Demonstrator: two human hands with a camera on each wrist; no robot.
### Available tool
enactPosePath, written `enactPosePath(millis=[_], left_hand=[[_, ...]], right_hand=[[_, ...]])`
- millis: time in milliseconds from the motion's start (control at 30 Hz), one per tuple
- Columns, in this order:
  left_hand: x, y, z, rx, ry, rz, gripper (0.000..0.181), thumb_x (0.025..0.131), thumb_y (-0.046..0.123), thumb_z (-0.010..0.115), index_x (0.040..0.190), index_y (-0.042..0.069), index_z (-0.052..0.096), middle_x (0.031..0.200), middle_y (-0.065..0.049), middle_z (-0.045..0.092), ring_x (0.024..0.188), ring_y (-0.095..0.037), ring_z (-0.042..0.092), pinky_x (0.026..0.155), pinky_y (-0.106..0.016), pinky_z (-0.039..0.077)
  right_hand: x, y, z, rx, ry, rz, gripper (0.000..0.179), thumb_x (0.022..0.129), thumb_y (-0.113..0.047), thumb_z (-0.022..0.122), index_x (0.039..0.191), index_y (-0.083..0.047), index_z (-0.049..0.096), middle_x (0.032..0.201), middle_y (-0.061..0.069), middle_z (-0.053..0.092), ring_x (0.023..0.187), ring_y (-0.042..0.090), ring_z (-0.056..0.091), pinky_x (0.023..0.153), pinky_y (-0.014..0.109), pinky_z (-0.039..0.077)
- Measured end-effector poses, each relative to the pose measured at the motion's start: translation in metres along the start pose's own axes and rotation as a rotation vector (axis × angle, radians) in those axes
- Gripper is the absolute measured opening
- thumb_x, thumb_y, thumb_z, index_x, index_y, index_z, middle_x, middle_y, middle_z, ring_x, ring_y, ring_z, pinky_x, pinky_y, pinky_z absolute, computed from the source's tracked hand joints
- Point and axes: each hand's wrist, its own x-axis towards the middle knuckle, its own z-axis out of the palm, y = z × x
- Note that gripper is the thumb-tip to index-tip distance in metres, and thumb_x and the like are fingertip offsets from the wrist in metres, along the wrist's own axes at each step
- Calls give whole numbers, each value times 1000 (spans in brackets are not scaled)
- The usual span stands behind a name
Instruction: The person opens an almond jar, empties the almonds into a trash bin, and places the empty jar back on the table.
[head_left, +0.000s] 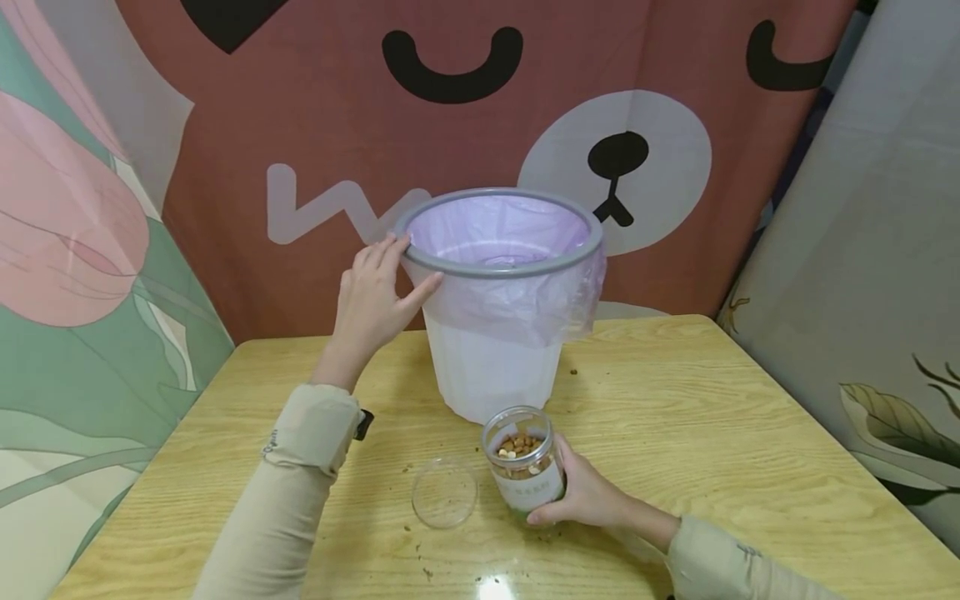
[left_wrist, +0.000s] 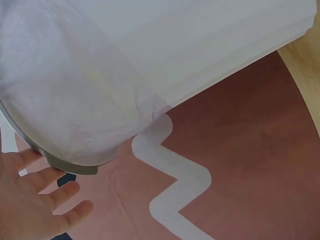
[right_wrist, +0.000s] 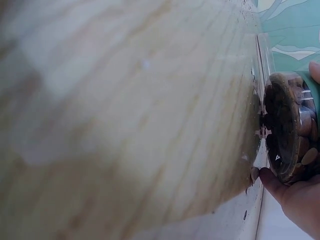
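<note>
A white trash bin (head_left: pixel 491 375) with a grey rim and a thin purple liner bag (head_left: pixel 525 304) folded over it stands upright on the table. My left hand (head_left: pixel 372 296) touches the left side of the rim, its fingers spread and fairly straight; in the left wrist view, fingertips meet the grey rim (left_wrist: pixel 75 166). Low in front of the bin, my right hand (head_left: pixel 577 496) grips a clear, lidless jar (head_left: pixel 525 479) with a pale label, holding brown nut-like pieces (head_left: pixel 522 444). The jar's base (right_wrist: pixel 282 130) is close to the tabletop in the right wrist view.
A clear round lid (head_left: pixel 444 494) lies on the wooden table (head_left: pixel 675 417) left of the jar. Small dark crumbs are scattered around it. A printed curtain (head_left: pixel 337 108) hangs close behind the bin, with more patterned cloth at both sides.
</note>
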Motion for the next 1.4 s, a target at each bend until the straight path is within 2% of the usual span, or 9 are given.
enactPosePath(millis=[200,400,533,633,900,1167,1400], left_hand=[[1,4,0,-3,9,-35,72,84,59,44,135,9,40,139,-13,35,123,-31,30,87,-48,30],[1,7,0,-28,33,-59,72,82,60,47,132,9,44,137,-12,38,121,-31,33,87,-49,30],[2,8,0,-50,43,-59,71,81,59,48,131,8,45,136,-13,39,120,-32,35,87,-50,31],[2,8,0,-56,32,-64,72,81,60,48,132,9,44,136,-13,38,120,-32,35,87,-50,31],[3,9,-1,-59,29,-71,72,81,60,47,132,9,44,137,-13,38,120,-32,35,88,-50,32],[2,7,0,-65,20,-86,73,81,61,47,133,9,44,137,-13,37,121,-33,35,88,-51,32],[3,7,1,-57,30,-78,73,81,61,48,131,8,45,136,-13,38,120,-33,36,86,-50,33]], right_hand=[[0,-1,1,12,-5,4,103,65,-19,80,139,-3,12,125,4,49,108,20,50,89,37,38],[-1,-2,1,-1,10,7,103,63,-20,81,139,-2,14,124,4,50,108,20,50,90,39,36],[0,0,2,-57,75,-53,98,60,-22,83,136,-2,24,119,5,54,104,20,53,88,37,39],[-1,1,2,-92,134,-68,95,57,-23,84,132,-2,31,115,5,56,101,19,54,86,35,40],[-1,-4,-3,-39,216,-71,87,59,-17,83,129,-4,34,112,8,56,97,20,56,82,33,44],[-4,-9,-14,-102,271,-104,89,56,-16,85,130,-4,36,110,8,56,94,18,56,78,32,45],[-8,-12,-25,-141,324,-172,92,56,-12,85,133,-4,34,113,10,54,97,16,53,79,32,45]])
